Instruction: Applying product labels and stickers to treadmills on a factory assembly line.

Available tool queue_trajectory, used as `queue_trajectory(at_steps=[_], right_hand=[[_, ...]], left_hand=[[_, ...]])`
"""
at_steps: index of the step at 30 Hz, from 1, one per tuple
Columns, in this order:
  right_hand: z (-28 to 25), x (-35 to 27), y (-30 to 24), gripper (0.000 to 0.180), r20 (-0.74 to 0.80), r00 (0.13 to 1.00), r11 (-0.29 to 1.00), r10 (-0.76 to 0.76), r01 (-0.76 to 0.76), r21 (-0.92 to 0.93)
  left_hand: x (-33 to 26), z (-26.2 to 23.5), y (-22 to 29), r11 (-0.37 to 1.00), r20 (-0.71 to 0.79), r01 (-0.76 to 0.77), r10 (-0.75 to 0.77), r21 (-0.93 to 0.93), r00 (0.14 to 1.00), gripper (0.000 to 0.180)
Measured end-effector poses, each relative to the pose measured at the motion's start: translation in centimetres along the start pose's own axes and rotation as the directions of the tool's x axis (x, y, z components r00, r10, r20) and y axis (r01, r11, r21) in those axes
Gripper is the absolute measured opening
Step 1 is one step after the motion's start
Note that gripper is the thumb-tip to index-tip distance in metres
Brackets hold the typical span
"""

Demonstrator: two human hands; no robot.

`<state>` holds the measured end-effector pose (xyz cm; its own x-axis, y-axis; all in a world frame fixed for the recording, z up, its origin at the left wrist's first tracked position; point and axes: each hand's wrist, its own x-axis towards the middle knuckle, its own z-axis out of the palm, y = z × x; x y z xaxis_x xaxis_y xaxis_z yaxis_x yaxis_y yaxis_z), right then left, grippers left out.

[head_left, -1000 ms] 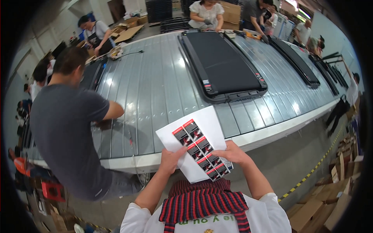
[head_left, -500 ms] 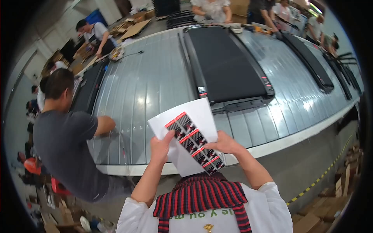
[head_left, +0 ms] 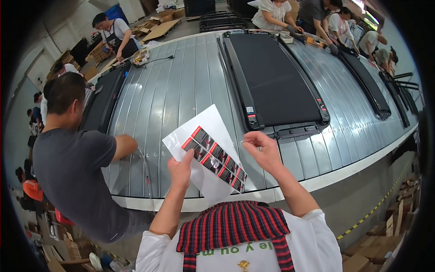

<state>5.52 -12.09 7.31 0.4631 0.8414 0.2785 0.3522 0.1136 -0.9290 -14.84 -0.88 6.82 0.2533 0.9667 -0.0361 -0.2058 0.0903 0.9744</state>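
My left hand (head_left: 180, 170) grips a white sheet (head_left: 209, 119) by its left side, thumb on top. A strip of warning labels (head_left: 216, 158), red, black and grey, lies across the sheet at a slant. Off the sheet's right edge is my right hand (head_left: 263, 152), its fingers curled and the thumb and fingertips close together. Whether a label is pinched there is too small to tell. Beyond the sheet, a black flat treadmill (head_left: 269, 77) rests on the metal-topped workbench (head_left: 172, 90). Small labels (head_left: 252, 117) mark its near left corner.
Close on my left, a person in a dark shirt (head_left: 77, 172) leans over the bench. Another black treadmill (head_left: 106, 99) lies beyond them, and one more (head_left: 364, 81) at the right. Several people work along the far edge. Cardboard (head_left: 371, 249) is piled on the floor at right.
My right hand has come off the sheet and moved up with its fingers curled. The sheet has shifted slightly left in my left hand. More of the treadmill's near left corner shows.
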Motion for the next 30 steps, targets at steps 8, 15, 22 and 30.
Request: queue_trajectory(at_steps=[8,15,22,30], right_hand=[[4.9,3.5,-0.9,0.029,0.353,0.921,0.868,0.163,-0.304,0.392],[5.0,3.2,-0.1,0.011,0.274,0.91,0.914,0.31,-0.364,0.176],[4.8,3.4,-0.7,0.015,0.302,0.883,0.874,0.358,-0.431,0.223],[5.3,4.3,-0.5,0.014,0.308,0.917,0.922,0.255,-0.326,0.208]], left_hand=[[2.8,0.4,-0.6,0.995,0.237,0.083,-0.094,0.06,0.967,0.023],[5.2,0.2,-1.3,0.986,0.309,0.142,-0.109,-0.085,0.945,0.02],[5.2,-0.1,-1.4,0.981,0.358,0.196,-0.181,-0.004,0.916,0.019],[3.4,-0.9,-0.6,0.982,0.311,0.18,-0.152,-0.064,0.938,0.02]])
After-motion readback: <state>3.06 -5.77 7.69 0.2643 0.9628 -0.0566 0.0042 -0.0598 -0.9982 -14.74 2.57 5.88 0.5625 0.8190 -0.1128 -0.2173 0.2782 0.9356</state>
